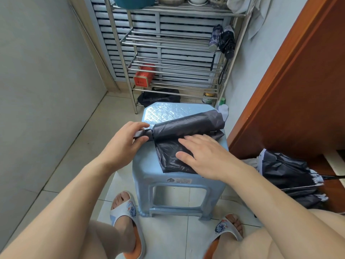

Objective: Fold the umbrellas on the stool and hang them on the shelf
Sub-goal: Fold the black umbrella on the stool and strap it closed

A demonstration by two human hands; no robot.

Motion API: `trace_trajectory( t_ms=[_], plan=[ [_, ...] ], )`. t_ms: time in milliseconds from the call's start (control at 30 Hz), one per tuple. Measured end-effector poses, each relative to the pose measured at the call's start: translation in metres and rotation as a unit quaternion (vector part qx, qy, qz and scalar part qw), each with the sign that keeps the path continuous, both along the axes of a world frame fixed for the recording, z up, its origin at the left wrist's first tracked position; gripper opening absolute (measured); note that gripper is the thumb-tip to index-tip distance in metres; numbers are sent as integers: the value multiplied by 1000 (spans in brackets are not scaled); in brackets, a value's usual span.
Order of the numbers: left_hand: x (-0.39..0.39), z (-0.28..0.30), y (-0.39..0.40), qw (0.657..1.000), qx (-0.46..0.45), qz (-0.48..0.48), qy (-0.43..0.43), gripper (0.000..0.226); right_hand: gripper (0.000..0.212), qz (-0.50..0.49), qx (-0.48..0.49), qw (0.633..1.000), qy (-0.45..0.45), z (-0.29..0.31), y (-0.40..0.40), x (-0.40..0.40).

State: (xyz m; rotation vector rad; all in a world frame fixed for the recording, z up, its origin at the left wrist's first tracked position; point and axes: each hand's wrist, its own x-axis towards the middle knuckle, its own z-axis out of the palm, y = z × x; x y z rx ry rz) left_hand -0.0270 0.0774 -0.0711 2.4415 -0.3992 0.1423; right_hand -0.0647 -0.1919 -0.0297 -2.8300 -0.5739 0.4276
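Note:
A dark grey collapsed umbrella (188, 124) lies across the light blue plastic stool (168, 111), partly rolled, with loose canopy fabric spread toward me. My left hand (128, 139) grips its handle at the stool's left edge. My right hand (203, 154) lies flat with straight fingers on the loose fabric. Two folded umbrellas (223, 41) hang on the right side of the steel shelf (168, 38). Another black umbrella (291, 174), unfolded and crumpled, lies on the floor at the right.
A red tin (143, 76) sits on a lower shelf rung, a black bag (160, 97) and a jar (208, 98) beneath. A brown wooden door (298, 81) stands close on the right, a grey wall on the left. My slippered feet flank the stool.

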Motion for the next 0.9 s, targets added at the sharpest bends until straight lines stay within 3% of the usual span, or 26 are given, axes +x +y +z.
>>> trace_trajectory(
  t_ms=[200,300,400,500,567,633,700,800,900],
  plan=[
    [-7,1,-4,1000,8,-23,-4,49,65,-28,70,997,-1,23,-20,-9],
    [-9,0,-8,999,30,-32,-11,47,52,-53,80,995,4,29,-31,-15],
    [-11,0,-13,998,46,-20,-27,43,34,-223,163,960,-39,26,-41,-16],
    [-13,1,-19,997,60,-4,-42,37,26,-348,195,917,23,22,-49,-22],
    [-13,4,-22,998,60,17,-33,31,24,-329,162,927,79,20,-52,-31],
    [-12,6,-23,998,53,37,-25,30,17,-267,117,953,79,17,-50,-38],
    [-12,7,-22,998,46,46,-18,32,9,-195,85,977,21,12,-46,-40],
    [-13,6,-21,999,36,36,-17,33,37,-118,83,987,-72,-4,-41,-31],
    [-13,4,-20,999,29,32,-10,33,40,-102,45,986,-127,-11,-41,-17]
  ],
)
